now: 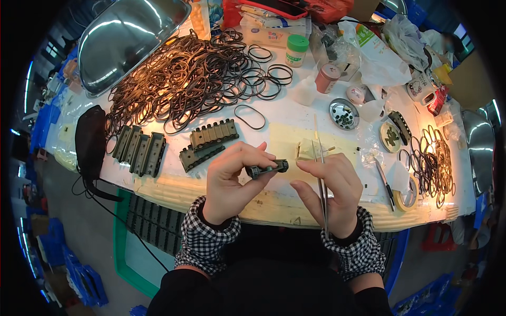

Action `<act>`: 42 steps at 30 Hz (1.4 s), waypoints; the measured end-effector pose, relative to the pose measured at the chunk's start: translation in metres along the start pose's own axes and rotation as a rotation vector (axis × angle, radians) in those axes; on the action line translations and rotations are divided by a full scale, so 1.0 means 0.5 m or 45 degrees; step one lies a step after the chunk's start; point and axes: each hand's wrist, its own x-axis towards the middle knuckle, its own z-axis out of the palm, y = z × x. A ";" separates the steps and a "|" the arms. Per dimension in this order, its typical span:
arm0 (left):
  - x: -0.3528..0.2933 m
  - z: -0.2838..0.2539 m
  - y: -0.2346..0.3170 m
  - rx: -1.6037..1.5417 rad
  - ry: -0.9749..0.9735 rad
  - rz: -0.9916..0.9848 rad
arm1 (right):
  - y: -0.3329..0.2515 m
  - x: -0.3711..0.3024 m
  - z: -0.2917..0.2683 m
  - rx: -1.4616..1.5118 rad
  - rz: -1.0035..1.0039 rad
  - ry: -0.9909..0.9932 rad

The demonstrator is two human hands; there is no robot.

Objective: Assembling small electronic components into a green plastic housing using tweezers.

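My left hand (234,179) pinches a small dark-green moulded part (268,168) between thumb and fingers, at chest height over the table's front edge. The part has round, wheel-like ends. In my right hand (336,192) is a pair of metal tweezers (324,210); the tips point away from me, apart from the moulded part. Just beyond them lies a pale yellowish block (311,149). To the left of my left hand, ribbed olive-green pieces (213,136) rest on the table, with a further group of similar pieces (139,150) farther left.
A big heap of dark bands (184,79) covers the back left, below a shiny metal lamp shade (129,39). At right are a dish of tiny green parts (343,114), a pen (385,185), a tape roll (406,199) and more bands (435,166). A green-rimmed tray (120,247) sits below.
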 end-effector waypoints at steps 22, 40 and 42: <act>-0.007 0.016 0.000 -0.328 -0.104 -0.059 | -0.020 -0.002 0.027 -0.200 -0.134 0.183; -0.021 0.021 0.030 -0.363 -0.161 -0.338 | -0.019 -0.010 0.018 -0.132 -0.120 0.150; -0.022 0.023 0.030 -0.450 -0.151 -0.397 | -0.019 -0.012 0.017 -0.122 -0.116 0.149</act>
